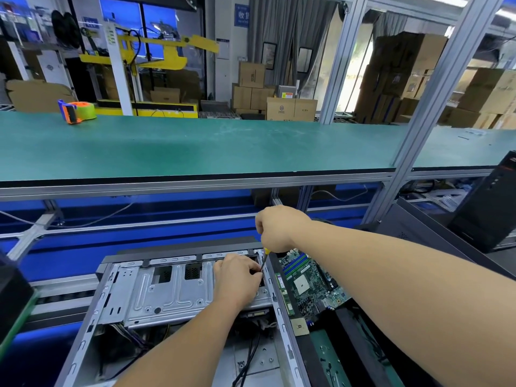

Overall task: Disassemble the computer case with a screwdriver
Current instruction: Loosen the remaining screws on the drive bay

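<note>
At the near edge of the workstation, in the head view, we see the computer case (178, 291) lying on its side with its panel off, its open interior facing up. The right hand (279, 229) is closed in a fist around the yellow handle of the screwdriver (264, 261), whose dark shaft slants down to the far right corner of the silver drive cage (167, 291). The left hand (238, 277) rests on that cage, its fingers curled together and its fingertips (258, 270) pinching the shaft near the tip. Inside the case we find the drive cage across the upper part and loose black cables (248, 358) on the floor below it. Just beside the case on the right lies a green motherboard (310, 283). On the green shelf (195, 146) above, at far left, stands an orange tape dispenser (76, 111); cardboard boxes (251, 88) are stacked beyond.
</note>
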